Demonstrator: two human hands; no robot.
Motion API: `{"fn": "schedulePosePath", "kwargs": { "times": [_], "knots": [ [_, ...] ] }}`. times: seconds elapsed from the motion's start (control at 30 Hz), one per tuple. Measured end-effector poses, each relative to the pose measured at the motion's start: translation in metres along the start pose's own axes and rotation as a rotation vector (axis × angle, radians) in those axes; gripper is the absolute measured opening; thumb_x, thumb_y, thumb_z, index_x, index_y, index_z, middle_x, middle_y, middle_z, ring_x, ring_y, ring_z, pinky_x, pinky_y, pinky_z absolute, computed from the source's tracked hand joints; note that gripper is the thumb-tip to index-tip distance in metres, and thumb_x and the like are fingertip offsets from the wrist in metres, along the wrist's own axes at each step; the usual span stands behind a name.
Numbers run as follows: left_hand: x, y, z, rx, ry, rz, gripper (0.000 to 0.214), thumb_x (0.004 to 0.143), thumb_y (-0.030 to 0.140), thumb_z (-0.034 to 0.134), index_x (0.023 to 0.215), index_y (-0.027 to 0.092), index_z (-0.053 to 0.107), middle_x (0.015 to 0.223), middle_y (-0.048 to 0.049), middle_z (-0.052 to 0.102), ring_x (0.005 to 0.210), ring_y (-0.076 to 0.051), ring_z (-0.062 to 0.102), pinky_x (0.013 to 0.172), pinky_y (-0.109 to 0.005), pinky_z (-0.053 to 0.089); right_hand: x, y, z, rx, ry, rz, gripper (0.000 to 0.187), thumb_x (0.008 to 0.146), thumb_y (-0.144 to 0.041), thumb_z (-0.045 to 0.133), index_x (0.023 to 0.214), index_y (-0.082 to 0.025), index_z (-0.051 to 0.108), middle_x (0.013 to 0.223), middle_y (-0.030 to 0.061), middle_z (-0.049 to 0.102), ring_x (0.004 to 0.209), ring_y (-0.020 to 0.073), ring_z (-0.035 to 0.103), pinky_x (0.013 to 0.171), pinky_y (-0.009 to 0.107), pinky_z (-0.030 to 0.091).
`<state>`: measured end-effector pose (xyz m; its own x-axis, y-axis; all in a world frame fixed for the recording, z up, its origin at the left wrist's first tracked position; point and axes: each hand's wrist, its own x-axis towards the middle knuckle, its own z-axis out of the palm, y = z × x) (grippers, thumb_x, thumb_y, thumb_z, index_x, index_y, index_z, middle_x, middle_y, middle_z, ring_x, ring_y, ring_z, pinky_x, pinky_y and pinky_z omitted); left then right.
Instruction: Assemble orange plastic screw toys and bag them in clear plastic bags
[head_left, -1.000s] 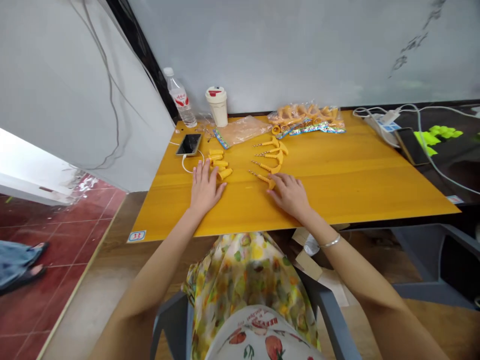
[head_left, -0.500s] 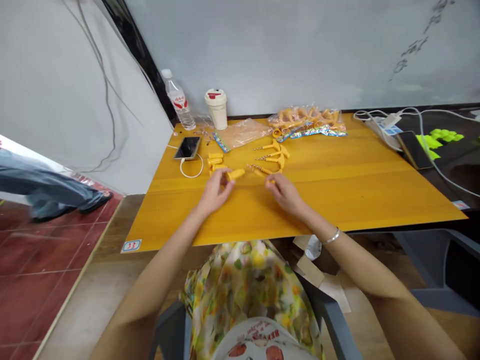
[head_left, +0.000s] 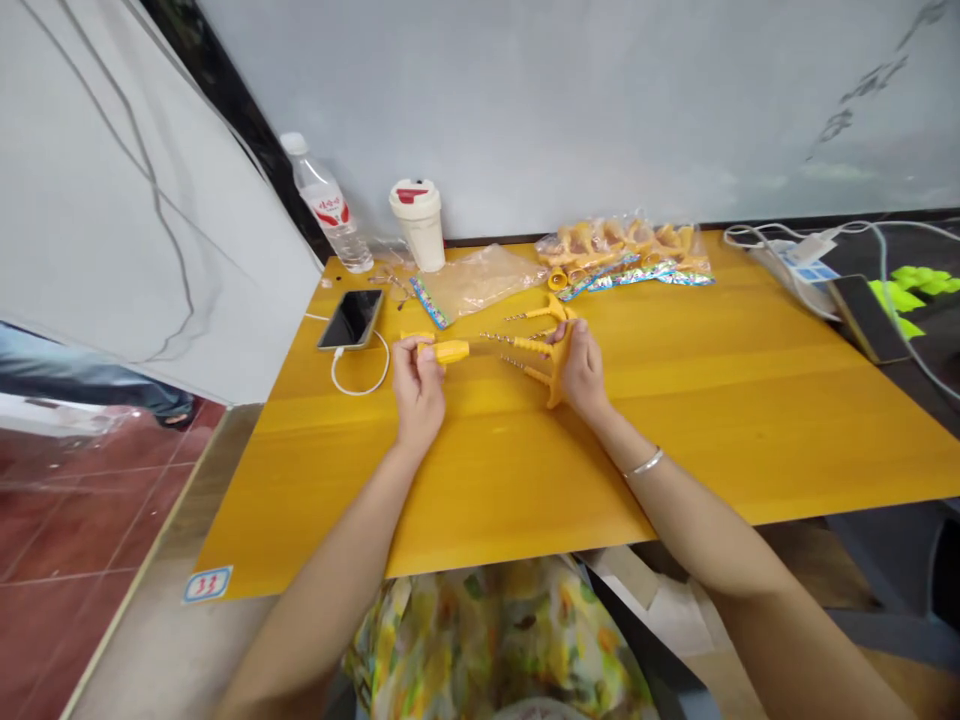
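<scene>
My left hand (head_left: pixel 417 385) is closed on a short orange plastic sleeve (head_left: pixel 448 351), held above the yellow table (head_left: pixel 675 400) with its open end toward the right. My right hand (head_left: pixel 582 367) grips an orange T-handled corkscrew (head_left: pixel 541 358) by its handle, the metal spiral pointing left at the sleeve, a small gap between them. Another corkscrew (head_left: pixel 541 312) lies just behind my right hand. One more orange sleeve (head_left: pixel 416 336) shows beside my left hand.
A phone (head_left: pixel 350 318) on a white cable lies at the left. A water bottle (head_left: pixel 323 205) and a lidded cup (head_left: pixel 418 223) stand at the back. An empty clear bag (head_left: pixel 480 277) and bags of orange parts (head_left: pixel 622 248) lie behind. A power strip (head_left: pixel 799 265) sits at right.
Both hands lifted off the table. The left picked up a sleeve, the right picked up a corkscrew, and they came toward each other. The view tilted nearer the table.
</scene>
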<state>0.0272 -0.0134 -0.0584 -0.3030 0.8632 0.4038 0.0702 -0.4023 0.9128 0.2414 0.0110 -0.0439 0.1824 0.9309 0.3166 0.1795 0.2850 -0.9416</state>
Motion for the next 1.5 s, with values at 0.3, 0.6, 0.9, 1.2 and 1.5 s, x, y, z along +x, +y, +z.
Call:
{"fn": "schedulePosePath", "kwargs": {
  "times": [0.3, 0.6, 0.9, 1.2, 1.5],
  "knots": [
    [0.000, 0.005, 0.008, -0.067, 0.005, -0.110, 0.045, 0.092, 0.067, 0.052, 0.084, 0.023, 0.046, 0.065, 0.0073, 0.033, 0.045, -0.005, 0.030, 0.041, -0.021, 0.025, -0.004, -0.014, -0.014, -0.038, -0.086, -0.102, 0.060, 0.095, -0.078, 0.022, 0.082, -0.026, 0.050, 0.083, 0.0035, 0.057, 0.065, 0.0166, 0.058, 0.062, 0.033, 0.052],
    [-0.005, 0.004, 0.008, -0.011, -0.083, -0.101, 0.040, 0.093, 0.062, 0.053, 0.086, 0.023, 0.051, 0.068, 0.0056, 0.040, 0.047, -0.006, 0.035, 0.042, -0.022, 0.027, -0.011, -0.017, -0.009, -0.072, -0.171, -0.126, 0.062, 0.095, -0.078, 0.025, 0.082, -0.026, 0.055, 0.078, 0.0027, 0.057, 0.061, 0.0153, 0.057, 0.059, 0.033, 0.051],
    [-0.005, 0.009, 0.011, -0.063, -0.097, -0.119, 0.036, 0.093, 0.057, 0.056, 0.085, 0.023, 0.051, 0.069, 0.0058, 0.040, 0.048, -0.006, 0.035, 0.044, -0.020, 0.030, -0.008, -0.016, 0.004, 0.343, -0.422, 0.309, 0.046, 0.087, -0.070, 0.058, 0.095, -0.025, 0.061, 0.061, -0.0040, 0.054, 0.053, 0.0128, 0.055, 0.049, 0.025, 0.044],
    [0.004, 0.011, 0.010, -0.171, -0.003, -0.243, 0.036, 0.091, 0.055, 0.061, 0.080, 0.023, 0.046, 0.060, 0.0086, 0.034, 0.041, -0.004, 0.028, 0.038, -0.020, 0.019, -0.008, -0.023, -0.005, 0.124, -0.724, -0.058, 0.067, 0.071, -0.076, 0.073, 0.113, -0.025, 0.068, 0.096, 0.0039, 0.066, 0.085, 0.0176, 0.058, 0.073, 0.029, 0.048],
    [-0.008, 0.011, 0.019, -0.246, -0.187, -0.198, 0.046, 0.083, 0.065, 0.067, 0.091, 0.025, 0.047, 0.069, 0.0082, 0.041, 0.046, -0.004, 0.040, 0.043, -0.020, 0.031, -0.015, -0.025, 0.003, 0.040, -0.436, 0.243, 0.077, 0.093, -0.081, 0.026, 0.096, -0.018, 0.071, 0.048, -0.0008, 0.048, 0.042, 0.0118, 0.034, 0.043, 0.028, 0.028]
  ]
}}
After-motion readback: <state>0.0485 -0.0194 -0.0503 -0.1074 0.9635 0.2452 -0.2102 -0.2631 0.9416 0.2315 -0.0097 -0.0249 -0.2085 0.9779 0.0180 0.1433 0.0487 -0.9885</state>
